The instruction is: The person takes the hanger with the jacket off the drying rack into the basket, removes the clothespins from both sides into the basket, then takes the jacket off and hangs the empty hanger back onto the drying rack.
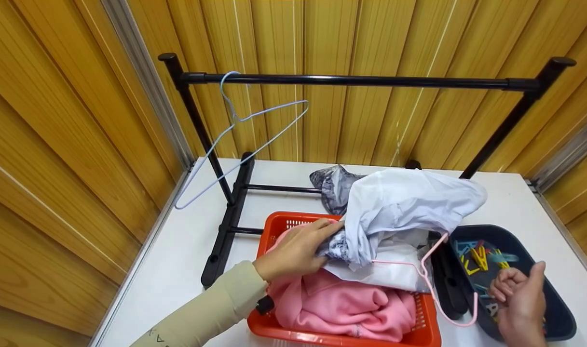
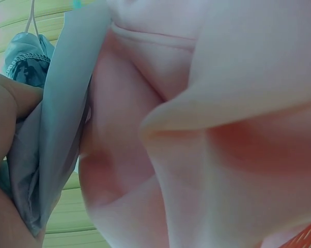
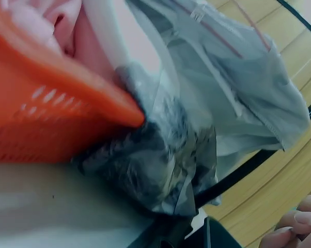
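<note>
In the head view my left hand (image 1: pixel 293 251) grips the bunched patterned edge of a white garment with grey-patterned parts (image 1: pixel 409 197). The garment lies across the pink clothes in the basket, on a pink hanger (image 1: pixel 424 272) whose hook sticks out towards the front right. The left wrist view shows fingers (image 2: pixel 5 111) pinching its grey cloth (image 2: pixel 57 98). Over a dark bin (image 1: pixel 563 313) of clothespins (image 1: pixel 480 258) is my right hand (image 1: pixel 522 299), thumb up, fingers loosely curled and holding nothing. A blurred teal clothespin (image 1: pixel 504 258) shows just beyond its fingers.
An orange basket (image 1: pixel 428 320) holds pink clothes (image 1: pixel 341 306). Behind it stands a black garment rack (image 1: pixel 361 81), a pale blue hanger (image 1: pixel 269 109) hooked on its rail at the left. A grey-patterned part of the garment (image 1: pixel 336 185) hangs near the rack's lower bar (image 1: pixel 283 188).
</note>
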Tool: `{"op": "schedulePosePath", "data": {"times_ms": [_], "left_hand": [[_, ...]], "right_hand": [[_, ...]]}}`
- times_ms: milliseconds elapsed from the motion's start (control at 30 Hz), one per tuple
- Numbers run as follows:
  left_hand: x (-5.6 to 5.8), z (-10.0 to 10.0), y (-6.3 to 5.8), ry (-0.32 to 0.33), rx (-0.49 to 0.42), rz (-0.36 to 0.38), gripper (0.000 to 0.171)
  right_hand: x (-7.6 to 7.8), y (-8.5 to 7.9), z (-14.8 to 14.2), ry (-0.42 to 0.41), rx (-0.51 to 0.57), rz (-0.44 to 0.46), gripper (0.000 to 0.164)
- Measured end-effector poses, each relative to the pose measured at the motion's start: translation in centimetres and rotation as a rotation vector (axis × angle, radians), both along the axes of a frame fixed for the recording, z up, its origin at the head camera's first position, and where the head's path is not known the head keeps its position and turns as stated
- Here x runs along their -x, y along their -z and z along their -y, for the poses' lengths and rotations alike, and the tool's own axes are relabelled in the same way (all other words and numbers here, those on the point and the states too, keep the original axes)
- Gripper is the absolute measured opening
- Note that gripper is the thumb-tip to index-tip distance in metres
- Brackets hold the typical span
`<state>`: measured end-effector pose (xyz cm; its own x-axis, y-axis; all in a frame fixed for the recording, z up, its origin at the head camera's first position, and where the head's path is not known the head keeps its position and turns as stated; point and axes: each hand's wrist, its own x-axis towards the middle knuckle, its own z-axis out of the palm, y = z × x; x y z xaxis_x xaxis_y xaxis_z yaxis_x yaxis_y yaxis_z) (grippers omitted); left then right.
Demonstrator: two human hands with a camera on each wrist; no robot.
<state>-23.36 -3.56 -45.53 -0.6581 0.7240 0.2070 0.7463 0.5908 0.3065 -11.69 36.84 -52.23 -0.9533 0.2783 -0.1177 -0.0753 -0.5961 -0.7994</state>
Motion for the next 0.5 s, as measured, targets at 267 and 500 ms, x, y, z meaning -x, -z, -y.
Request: {"op": "schedulePosePath", "data": {"times_ms": [267,500], "left_hand": [[0.0,-0.1,-0.3,-0.028,-0.018,0.04,0.074],[0.1,-0.4,-0.4,-0.059,-0.032,0.051,0.074]], "right_hand": [[0.2,-0.7,1.8,-0.016,-0.25,-0.091,0.057],[0.2,-2.7,4.2,-0.084,-0.491,-0.065,0.058]]}}
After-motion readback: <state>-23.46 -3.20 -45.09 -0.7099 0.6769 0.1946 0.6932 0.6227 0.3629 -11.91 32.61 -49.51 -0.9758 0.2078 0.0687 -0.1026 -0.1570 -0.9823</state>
